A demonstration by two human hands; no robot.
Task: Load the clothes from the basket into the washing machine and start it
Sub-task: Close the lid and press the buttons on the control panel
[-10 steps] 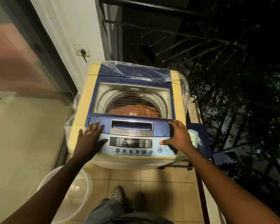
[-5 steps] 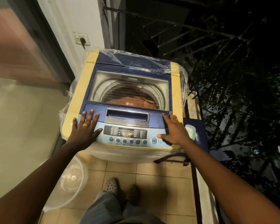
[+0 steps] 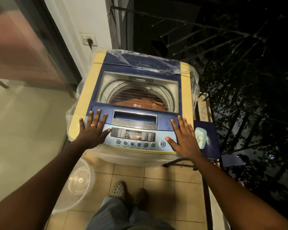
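Note:
A blue and cream top-loading washing machine [image 3: 96,77] stands before me, wrapped in clear plastic. Its glass lid [image 3: 136,87] is down, and orange-brown clothes [image 3: 140,100] show in the drum beneath it. My left hand [image 3: 93,130] lies flat with spread fingers on the left end of the control panel [image 3: 133,136]. My right hand [image 3: 183,136] lies flat on the panel's right end, its thumb just right of the start/pause button [image 3: 162,144]. A clear plastic basket [image 3: 80,181] sits on the floor at lower left, and nothing shows inside it.
A dark glass sliding door [image 3: 32,52] lines the left side. A wall socket with a plug [image 3: 89,41] is behind the machine. A dark stool with a pale object [image 3: 204,138] stands to the right, beside a railing and plants. My feet stand on the tiled floor [image 3: 158,183].
My right thumb has slid off the red button area and the hand has flattened on the panel. The left hand has spread out flat. The view has tilted slightly.

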